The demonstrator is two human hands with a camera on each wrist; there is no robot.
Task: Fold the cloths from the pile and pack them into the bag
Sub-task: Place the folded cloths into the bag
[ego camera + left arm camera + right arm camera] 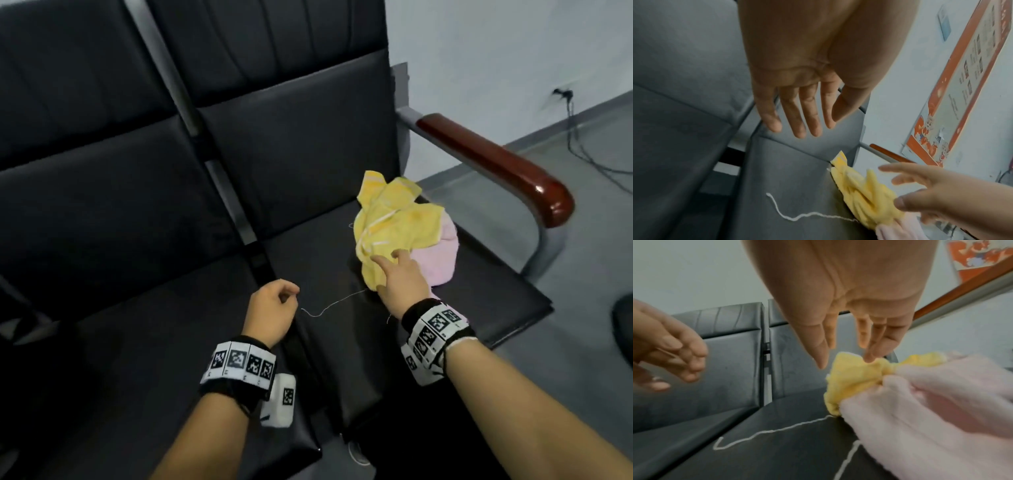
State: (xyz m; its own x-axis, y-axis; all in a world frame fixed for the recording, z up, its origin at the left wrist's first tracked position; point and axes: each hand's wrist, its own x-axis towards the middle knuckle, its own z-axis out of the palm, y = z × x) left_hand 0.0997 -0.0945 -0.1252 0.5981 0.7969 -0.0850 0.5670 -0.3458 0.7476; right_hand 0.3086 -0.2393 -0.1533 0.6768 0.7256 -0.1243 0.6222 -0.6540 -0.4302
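Forearms w/ marker wristbands fill the bottom of the head view. Left hand (pixel 272 310) sits lower centre, over the gap btwn two seats; fingers loosely curled in head view, straight and spread in left wrist view (pixel 797 104), holding nothing. Right hand (pixel 400 279) right of centre, fingers extended and relaxed, tips reaching onto the yellow cloth (pixel 390 226). In right wrist view the fingertips (pixel 869 356) just touch the cloth's top; no grip closed on it.

Yellow cloth is crumpled, lying on top of a pink cloth (pixel 438 260); both form the pile on the right-hand black seat (pixel 308 192), mid-right of frame. A loose white thread (pixel 329 306) trails from the pile's lower left edge across the seat toward the left hand.

Wooden armrest (pixel 496 164) upper right, beyond the pile. Cables (pixel 582 144) on the grey floor, far upper right.
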